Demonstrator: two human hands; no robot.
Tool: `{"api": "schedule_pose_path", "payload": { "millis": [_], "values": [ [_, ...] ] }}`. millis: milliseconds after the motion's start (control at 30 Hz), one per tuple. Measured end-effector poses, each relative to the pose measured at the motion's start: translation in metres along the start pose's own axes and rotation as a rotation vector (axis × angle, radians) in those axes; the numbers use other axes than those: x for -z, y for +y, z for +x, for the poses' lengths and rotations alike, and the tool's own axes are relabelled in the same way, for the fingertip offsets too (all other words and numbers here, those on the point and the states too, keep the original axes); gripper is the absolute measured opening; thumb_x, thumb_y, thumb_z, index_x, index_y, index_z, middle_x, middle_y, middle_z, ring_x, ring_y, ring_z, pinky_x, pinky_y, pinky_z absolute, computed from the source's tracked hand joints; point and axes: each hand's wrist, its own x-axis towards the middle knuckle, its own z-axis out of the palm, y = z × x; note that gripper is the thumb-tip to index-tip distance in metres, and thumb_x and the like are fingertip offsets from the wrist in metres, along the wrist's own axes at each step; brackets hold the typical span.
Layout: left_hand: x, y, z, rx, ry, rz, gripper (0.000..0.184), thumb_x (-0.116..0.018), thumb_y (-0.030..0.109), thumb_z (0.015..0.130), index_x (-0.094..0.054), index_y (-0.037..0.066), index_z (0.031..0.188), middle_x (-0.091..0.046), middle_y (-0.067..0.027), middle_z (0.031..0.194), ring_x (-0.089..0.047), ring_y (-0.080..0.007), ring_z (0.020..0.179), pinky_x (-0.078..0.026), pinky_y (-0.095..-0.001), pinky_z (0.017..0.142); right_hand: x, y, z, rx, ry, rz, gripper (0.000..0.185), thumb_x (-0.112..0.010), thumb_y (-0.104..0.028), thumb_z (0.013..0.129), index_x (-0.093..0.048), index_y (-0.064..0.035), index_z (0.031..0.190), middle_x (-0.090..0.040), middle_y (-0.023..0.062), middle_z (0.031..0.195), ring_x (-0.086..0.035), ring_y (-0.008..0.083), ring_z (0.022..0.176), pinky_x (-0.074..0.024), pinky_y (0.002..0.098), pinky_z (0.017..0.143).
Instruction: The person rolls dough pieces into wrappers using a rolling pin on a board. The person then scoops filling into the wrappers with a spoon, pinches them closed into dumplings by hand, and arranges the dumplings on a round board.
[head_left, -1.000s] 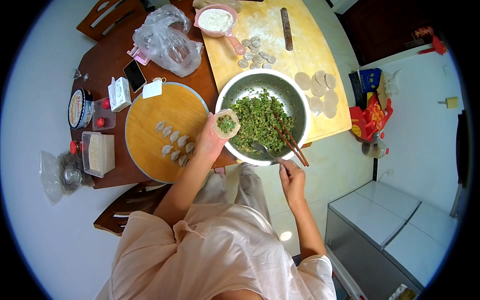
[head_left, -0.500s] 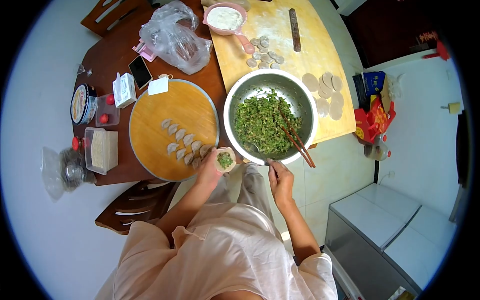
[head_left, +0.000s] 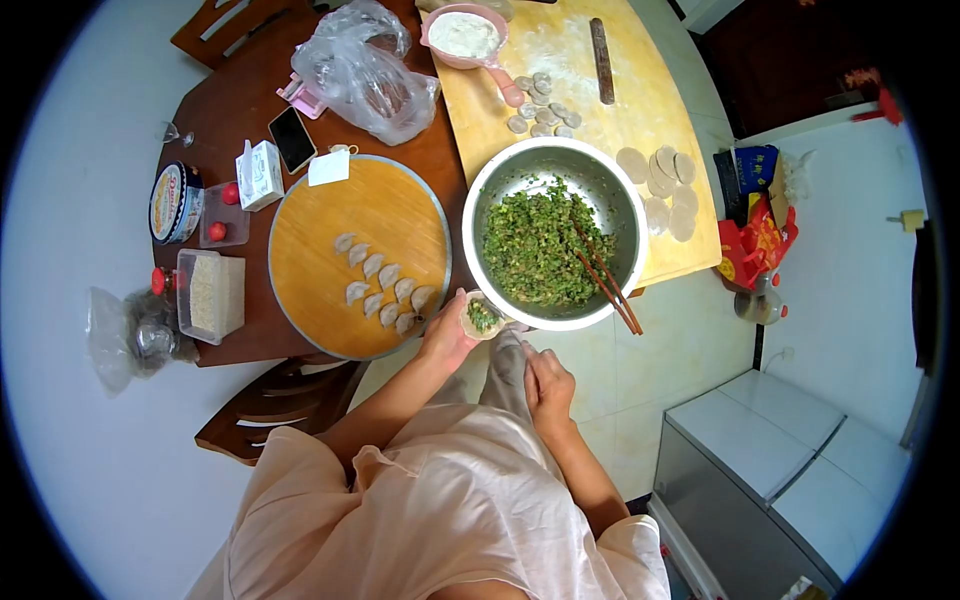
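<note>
Handling, judged: round pale-beige dough wrapper should be light, soft and limp, liable to stretch or tear if squeezed; its chopped green filling probably moist, loose, able to slide over the edge. Best hold: cupped from below, pinches kept to the bare rim. Position: in the left grip, just beside the large silver metal bowl, near-left side. Left grip: curled around the wrapper. Right grip: fingers bent inward; cannot tell whether pinching anything. Appearance: wrapper unsealed, filling mid-disc, pale margin showing.
</note>
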Motion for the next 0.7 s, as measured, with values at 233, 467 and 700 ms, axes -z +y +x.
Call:
{"api": "schedule_pose_path", "payload": {
  "millis": [233,467,700],
  "values": [
    [-0.004,0.022,-0.032,0.011,-0.073,-0.077,0.046,-0.036,0.039,0.101,-0.048,0.002,0.126,-0.055,-0.0126,0.123,-0.052,-0.0267,0.117,-0.041,-0.0446,0.101,0.002,-0.008,0.006,0.360,-0.016,-0.041,0.044,-0.066,0.002,0.067,-0.066,-0.0029,0.111,-0.049,0.0078,0.068,-0.050,0.0223,0.055,-0.0421,0.0341,0.052],
    [-0.057,0.044,-0.019,-0.107,-0.219,-0.091,0.044,-0.042,0.035,0.100,-0.048,-0.001,0.126,-0.057,-0.0142,0.124,-0.055,-0.0280,0.115,-0.042,-0.0432,0.102,0.034,0.005,0.021,0.211,0.259,-0.058,0.037,-0.062,0.007,0.070,-0.068,-0.0022,0.105,-0.047,0.0092,0.066,-0.046,0.0250,0.053,-0.0388,0.0361,0.051],
    [-0.089,0.047,-0.010,-0.132,-0.298,0.035,0.026,-0.049,0.012,0.097,-0.051,0.004,0.122,-0.057,-0.0102,0.119,-0.056,-0.0239,0.113,-0.048,-0.0423,0.098,0.046,0.063,0.044,0.204,0.066,-0.437,0.032,-0.064,0.001,0.073,-0.065,-0.0038,0.105,-0.054,0.0088,0.079,-0.053,0.0271,0.071,-0.0406,0.0387,0.066]
  ]
}}
